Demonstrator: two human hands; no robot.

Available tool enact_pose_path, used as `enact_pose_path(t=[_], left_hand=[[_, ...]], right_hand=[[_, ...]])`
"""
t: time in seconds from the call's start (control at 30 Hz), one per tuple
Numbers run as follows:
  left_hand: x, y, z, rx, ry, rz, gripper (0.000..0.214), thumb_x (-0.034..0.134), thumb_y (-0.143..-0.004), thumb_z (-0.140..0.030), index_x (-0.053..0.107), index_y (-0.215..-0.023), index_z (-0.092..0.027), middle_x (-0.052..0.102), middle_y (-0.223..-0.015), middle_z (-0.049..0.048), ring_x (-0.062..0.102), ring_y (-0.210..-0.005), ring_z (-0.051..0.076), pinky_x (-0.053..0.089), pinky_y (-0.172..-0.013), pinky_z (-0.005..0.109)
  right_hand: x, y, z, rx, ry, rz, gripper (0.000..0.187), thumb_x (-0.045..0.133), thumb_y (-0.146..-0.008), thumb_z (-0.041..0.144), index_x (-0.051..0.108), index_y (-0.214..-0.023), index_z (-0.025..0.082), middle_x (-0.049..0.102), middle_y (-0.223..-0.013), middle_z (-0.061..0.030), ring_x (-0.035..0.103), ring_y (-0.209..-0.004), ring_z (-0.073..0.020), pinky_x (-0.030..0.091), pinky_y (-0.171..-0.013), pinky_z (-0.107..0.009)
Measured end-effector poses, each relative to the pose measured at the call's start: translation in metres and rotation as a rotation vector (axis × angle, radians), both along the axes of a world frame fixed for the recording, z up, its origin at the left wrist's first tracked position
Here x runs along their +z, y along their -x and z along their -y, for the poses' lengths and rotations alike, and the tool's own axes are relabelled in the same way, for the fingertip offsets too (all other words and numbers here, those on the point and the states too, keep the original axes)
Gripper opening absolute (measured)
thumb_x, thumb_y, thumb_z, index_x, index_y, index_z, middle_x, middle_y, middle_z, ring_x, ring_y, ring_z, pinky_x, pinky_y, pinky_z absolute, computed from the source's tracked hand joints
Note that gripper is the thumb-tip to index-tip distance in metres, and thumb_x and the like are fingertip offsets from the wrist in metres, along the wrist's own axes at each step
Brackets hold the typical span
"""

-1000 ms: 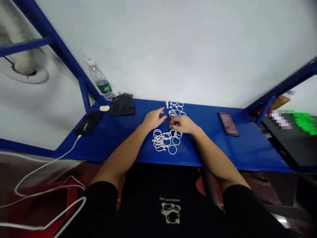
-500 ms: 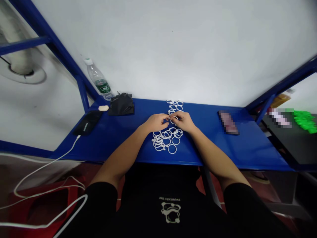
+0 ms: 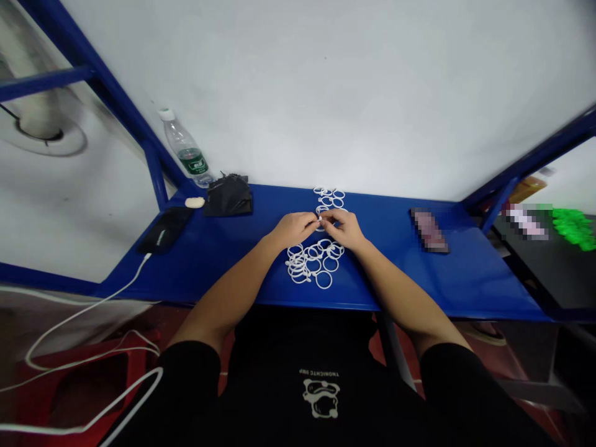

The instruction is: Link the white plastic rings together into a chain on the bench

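My left hand [image 3: 292, 228] and my right hand [image 3: 345, 228] meet fingertip to fingertip over the blue table [image 3: 223, 261]. Both pinch one small white ring [image 3: 321, 217] between them. Just below the hands lies a heap of several white rings [image 3: 313, 263]. A smaller cluster of white rings [image 3: 329, 196] rests beyond the hands, near the wall.
A water bottle [image 3: 186, 151], a crumpled black bag [image 3: 228, 194] and a small white case [image 3: 194, 202] stand at the table's back left. A black phone [image 3: 164, 230] with a white cable [image 3: 84, 310] lies at left. A blurred flat object [image 3: 429, 230] lies at right. Green parts [image 3: 575, 227] sit far right.
My left hand, open a second ago, has closed in on my right hand. Both now pinch a white ring lifted slightly above the pile.
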State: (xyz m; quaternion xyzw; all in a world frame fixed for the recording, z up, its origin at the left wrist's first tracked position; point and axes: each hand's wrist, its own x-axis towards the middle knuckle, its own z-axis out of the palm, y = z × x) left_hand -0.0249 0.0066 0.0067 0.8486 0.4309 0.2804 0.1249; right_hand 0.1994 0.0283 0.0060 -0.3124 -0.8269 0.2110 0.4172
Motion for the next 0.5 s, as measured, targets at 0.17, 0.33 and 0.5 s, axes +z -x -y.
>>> enact_pose_path(t=[0.17, 0.33, 0.5], left_hand=[[-0.0003, -0.0017, 0.0012, -0.021, -0.014, -0.038, 0.027, 0.054, -0.109, -0.033, 0.070, -0.091, -0.020, 0.075, -0.091, 0.0054, 0.068, -0.083, 0.019, 0.046, -0.075, 0.031], [-0.0049, -0.0040, -0.0006, -0.059, -0.026, -0.054, 0.029, 0.055, -0.109, -0.033, 0.068, -0.086, -0.020, 0.074, -0.088, 0.0047, 0.068, -0.082, 0.018, 0.047, -0.075, 0.030], [-0.0072, -0.0061, -0.0011, -0.082, -0.038, -0.059, 0.027, 0.058, -0.108, -0.032, 0.068, -0.087, -0.020, 0.074, -0.090, 0.0049, 0.068, -0.084, 0.019, 0.047, -0.076, 0.030]], right_hand=[[0.0015, -0.0004, 0.0017, 0.008, 0.052, 0.019, 0.009, 0.065, -0.085, 0.027, 0.071, -0.086, 0.022, 0.074, -0.075, -0.0005, 0.067, -0.067, -0.0163, 0.052, -0.065, -0.028], [0.0011, 0.0004, 0.0009, -0.005, 0.083, 0.076, 0.008, 0.063, -0.077, 0.024, 0.070, -0.081, 0.022, 0.073, -0.072, -0.0002, 0.064, -0.064, -0.0168, 0.048, -0.063, -0.029], [0.0023, 0.0006, -0.0013, 0.007, 0.060, 0.101, 0.007, 0.062, -0.077, 0.026, 0.067, -0.078, 0.022, 0.071, -0.073, -0.0009, 0.064, -0.065, -0.0177, 0.047, -0.065, -0.029]])
